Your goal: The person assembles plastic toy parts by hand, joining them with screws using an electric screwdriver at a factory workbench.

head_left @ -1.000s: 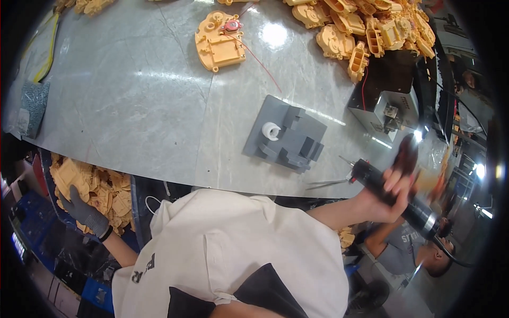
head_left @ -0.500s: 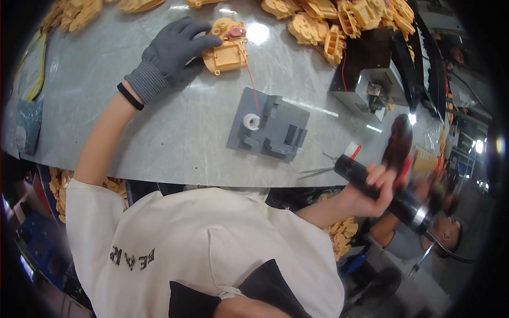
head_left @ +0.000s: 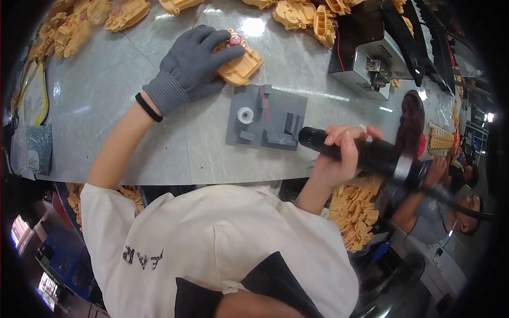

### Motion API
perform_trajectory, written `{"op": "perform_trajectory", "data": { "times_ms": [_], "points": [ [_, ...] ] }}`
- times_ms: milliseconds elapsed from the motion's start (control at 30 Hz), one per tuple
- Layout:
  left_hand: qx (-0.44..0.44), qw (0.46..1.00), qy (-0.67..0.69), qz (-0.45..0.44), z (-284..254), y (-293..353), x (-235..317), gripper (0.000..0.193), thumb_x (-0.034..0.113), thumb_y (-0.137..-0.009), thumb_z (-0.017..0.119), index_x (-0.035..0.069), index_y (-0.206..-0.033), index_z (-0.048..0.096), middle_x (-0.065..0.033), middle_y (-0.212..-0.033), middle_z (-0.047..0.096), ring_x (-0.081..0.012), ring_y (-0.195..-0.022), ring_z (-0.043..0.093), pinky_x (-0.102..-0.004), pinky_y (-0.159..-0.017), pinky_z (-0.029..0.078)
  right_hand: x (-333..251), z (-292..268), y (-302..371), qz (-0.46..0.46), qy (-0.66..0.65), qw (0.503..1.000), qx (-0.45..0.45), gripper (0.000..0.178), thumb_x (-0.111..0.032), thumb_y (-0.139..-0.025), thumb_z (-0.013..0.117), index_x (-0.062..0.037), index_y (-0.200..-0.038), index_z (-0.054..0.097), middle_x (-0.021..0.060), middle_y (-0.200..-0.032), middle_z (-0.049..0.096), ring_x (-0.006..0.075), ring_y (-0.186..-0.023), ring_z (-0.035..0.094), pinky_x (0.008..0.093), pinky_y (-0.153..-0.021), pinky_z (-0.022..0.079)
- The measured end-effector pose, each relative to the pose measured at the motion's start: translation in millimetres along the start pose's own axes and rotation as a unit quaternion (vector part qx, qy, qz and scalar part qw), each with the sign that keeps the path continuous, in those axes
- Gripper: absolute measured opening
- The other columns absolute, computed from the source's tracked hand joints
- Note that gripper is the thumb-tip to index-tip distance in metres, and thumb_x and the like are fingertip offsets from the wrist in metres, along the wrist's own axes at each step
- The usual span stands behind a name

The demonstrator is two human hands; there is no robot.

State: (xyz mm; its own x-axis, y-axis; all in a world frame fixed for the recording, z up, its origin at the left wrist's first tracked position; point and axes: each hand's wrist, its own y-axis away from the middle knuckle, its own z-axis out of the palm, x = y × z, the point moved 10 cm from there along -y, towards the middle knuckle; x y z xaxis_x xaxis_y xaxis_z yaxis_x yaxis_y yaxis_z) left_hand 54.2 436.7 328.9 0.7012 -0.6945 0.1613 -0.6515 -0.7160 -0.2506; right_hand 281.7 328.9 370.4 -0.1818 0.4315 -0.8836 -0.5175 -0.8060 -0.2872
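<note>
My left hand (head_left: 193, 63), in a grey knitted glove, grips a yellow-orange plastic housing (head_left: 243, 68) by its left side. A small red round part (head_left: 235, 40) sits on top of the housing, and a thin red wire (head_left: 266, 108) shows over the fixture below. The grey fixture block (head_left: 283, 103), with raised ribs and a white ring (head_left: 245, 115), lies just below the housing. My bare right hand (head_left: 343, 151) is wrapped around a black cylindrical electric screwdriver (head_left: 382, 157). Its front end points left, near the fixture's right edge; I cannot make out a bit.
More yellow-orange housings lie along the far edge (head_left: 294, 15) and far left (head_left: 71, 32). A black-and-metal device (head_left: 366, 74) stands at the right, with a dark red bundle (head_left: 411, 122) nearby. A bag of small bluish pieces (head_left: 38, 148) lies left. Another person (head_left: 432, 214) is at the right.
My left hand has brought the housing right and nearer to me, tilting it beside the fixture. My right hand has moved the screwdriver left and up toward the fixture. The view has shifted slightly.
</note>
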Motion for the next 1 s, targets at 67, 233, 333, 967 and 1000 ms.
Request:
{"op": "perform_trajectory", "data": {
  "times_ms": [67, 233, 333, 967, 1000],
  "points": [
    [0.054, 0.997, -0.017, 0.043, -11, 0, 0, 0.044, 0.025, -0.065, 0.066, 0.013, -0.106, 0.056, -0.0082, -0.103, 0.053, -0.026, -0.098, 0.051, -0.039, -0.084, 0.044, 0, -4, 2, -0.003, -0.011, 1.0, 0.013, 0.044, 0.002, -0.071, 0.05, -0.0017, -0.112, 0.034, 0.007, -0.06, 0.047, 0.0168, -0.048, 0.047, 0.0316, -0.055, 0.043],
    [0.12, 0.884, 0.394, -0.221, -22, 31, -36, 0.031, 0.027, -0.075, 0.06, 0.002, -0.095, 0.057, -0.0079, -0.077, 0.055, -0.0208, -0.073, 0.054, -0.0294, -0.067, 0.044, 0, -10, 4, -0.004, 0.008, 1.0, 0.017, 0.044, 0.001, -0.071, 0.05, -0.0015, -0.111, 0.033, 0.007, -0.061, 0.048, 0.0167, -0.049, 0.048, 0.0325, -0.056, 0.045],
    [0.049, 0.779, 0.565, -0.268, -11, 47, -11, 0.031, 0.028, -0.081, 0.054, -0.001, -0.094, 0.055, -0.0072, -0.074, 0.053, -0.0156, -0.069, 0.052, -0.0267, -0.065, 0.043, 3, -11, 5, 0.011, 0.023, 1.0, 0.013, 0.044, 0.0, -0.071, 0.051, -0.0013, -0.111, 0.033, 0.007, -0.062, 0.048, 0.0164, -0.05, 0.048, 0.0335, -0.057, 0.046],
    [-0.029, 0.902, 0.361, -0.234, 5, 30, 50, 0.036, 0.036, -0.091, 0.043, 0.004, -0.104, 0.053, -0.0113, -0.061, 0.059, -0.0253, -0.057, 0.06, -0.0331, -0.052, 0.046, 3, -11, 3, 0.011, 0.035, 0.999, 0.014, 0.042, -0.002, -0.072, 0.05, -0.0021, -0.112, 0.036, 0.006, -0.06, 0.046, 0.0154, -0.05, 0.047, 0.0322, -0.057, 0.043],
    [-0.029, 0.902, 0.363, -0.234, 3, 27, 54, 0.036, 0.036, -0.091, 0.043, 0.004, -0.104, 0.053, -0.0113, -0.061, 0.059, -0.0253, -0.057, 0.06, -0.0331, -0.052, 0.046, 4, -11, 3, 0.018, 0.052, 0.998, 0.015, 0.041, -0.003, -0.073, 0.049, -0.0037, -0.113, 0.037, 0.0054, -0.059, 0.044, 0.016, -0.051, 0.046, 0.0326, -0.059, 0.04]
  ]
}}
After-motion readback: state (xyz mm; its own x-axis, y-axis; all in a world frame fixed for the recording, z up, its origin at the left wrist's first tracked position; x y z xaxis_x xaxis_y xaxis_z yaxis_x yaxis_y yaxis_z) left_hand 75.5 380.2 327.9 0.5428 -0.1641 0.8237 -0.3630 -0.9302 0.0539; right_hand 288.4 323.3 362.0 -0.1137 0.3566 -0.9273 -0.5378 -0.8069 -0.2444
